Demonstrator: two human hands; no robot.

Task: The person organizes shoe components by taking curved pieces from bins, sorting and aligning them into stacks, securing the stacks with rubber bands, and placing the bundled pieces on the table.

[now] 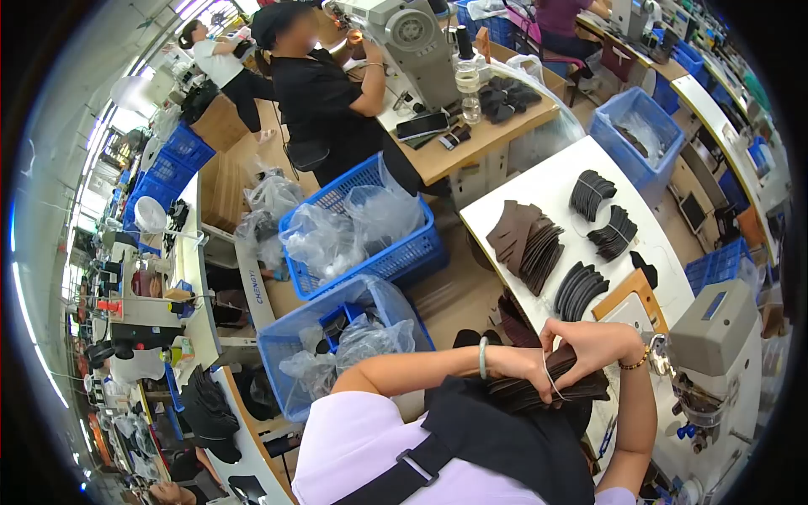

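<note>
Close to my body, in front of the black apron, I hold a bundle of flat dark brown pieces (589, 389), leather-like, fanned a little at the edges. A thin white band (551, 376) runs across the bundle between my hands. My left hand (523, 367) grips it from the left, with fingers bent at the band. From the right, my right hand (599, 343) closes over the top of the bundle, thumb and fingertips pressed near the band. Part of the bundle is hidden by my hands.
The white table (505, 206) carries fanned brown pieces (528, 244), several stacks of curved dark pieces (581, 289) and a wooden frame (633, 301). A sewing machine (711, 332) stands at right. Blue crates (362, 273) with plastic bags are at left; a person (324, 109) sews beyond.
</note>
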